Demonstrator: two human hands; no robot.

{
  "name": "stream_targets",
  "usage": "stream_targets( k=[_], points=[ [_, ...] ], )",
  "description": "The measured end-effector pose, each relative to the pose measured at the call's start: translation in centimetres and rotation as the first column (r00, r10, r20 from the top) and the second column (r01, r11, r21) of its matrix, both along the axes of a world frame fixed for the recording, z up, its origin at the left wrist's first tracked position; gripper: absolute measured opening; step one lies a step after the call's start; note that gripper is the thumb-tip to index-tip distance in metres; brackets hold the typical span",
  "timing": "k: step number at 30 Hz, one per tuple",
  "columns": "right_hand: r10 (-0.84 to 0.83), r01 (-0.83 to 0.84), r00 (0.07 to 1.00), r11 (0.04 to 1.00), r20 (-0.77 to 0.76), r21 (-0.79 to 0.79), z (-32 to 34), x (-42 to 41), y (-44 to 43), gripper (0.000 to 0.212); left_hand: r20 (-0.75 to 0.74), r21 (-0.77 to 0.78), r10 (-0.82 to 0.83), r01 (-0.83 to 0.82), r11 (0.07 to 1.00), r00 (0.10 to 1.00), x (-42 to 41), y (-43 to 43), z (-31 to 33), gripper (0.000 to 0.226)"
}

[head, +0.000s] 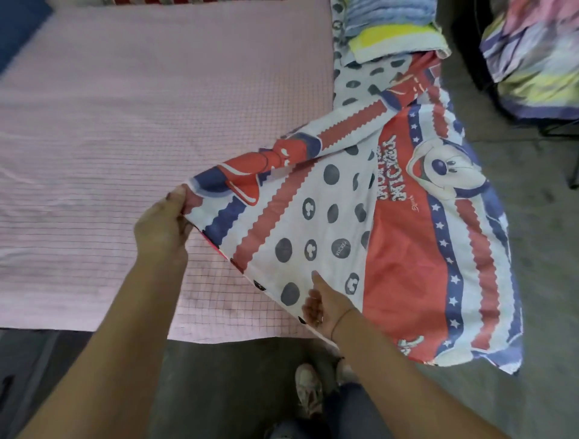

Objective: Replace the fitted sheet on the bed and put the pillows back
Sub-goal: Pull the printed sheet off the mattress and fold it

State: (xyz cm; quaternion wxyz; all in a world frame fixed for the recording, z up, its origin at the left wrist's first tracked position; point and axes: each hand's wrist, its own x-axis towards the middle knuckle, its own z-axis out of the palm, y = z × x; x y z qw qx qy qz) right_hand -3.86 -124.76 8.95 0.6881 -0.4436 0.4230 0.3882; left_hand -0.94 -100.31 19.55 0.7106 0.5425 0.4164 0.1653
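A red, white and blue cartoon-print sheet (391,219) hangs lifted over the near right corner of the bed and trails to the floor on the right. My left hand (163,228) pinches its upper corner above the mattress. My right hand (326,300) grips the sheet's lower edge near the bed's front edge, thumb on top of the cloth. The mattress (125,141) carries a pink checked cover and fills the left of the view. A striped pillow edge (188,2) shows at the far end of the bed.
Folded bedding, yellow and blue (394,31), is stacked on the floor right of the bed. More printed bedding (539,56) hangs on a dark rack at far right. Grey floor (235,376) and my shoe (308,385) lie below the bed's front edge.
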Motion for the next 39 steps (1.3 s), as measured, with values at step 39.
stream_targets(
  k=[39],
  points=[
    [0.046, -0.087, 0.884, 0.994, 0.465, 0.068, 11.1, 5.0, -28.4, 0.024, -0.139, -0.136, -0.183, 0.164, 0.977, 0.973, -11.4, -38.0, -7.7, 0.055]
  ],
)
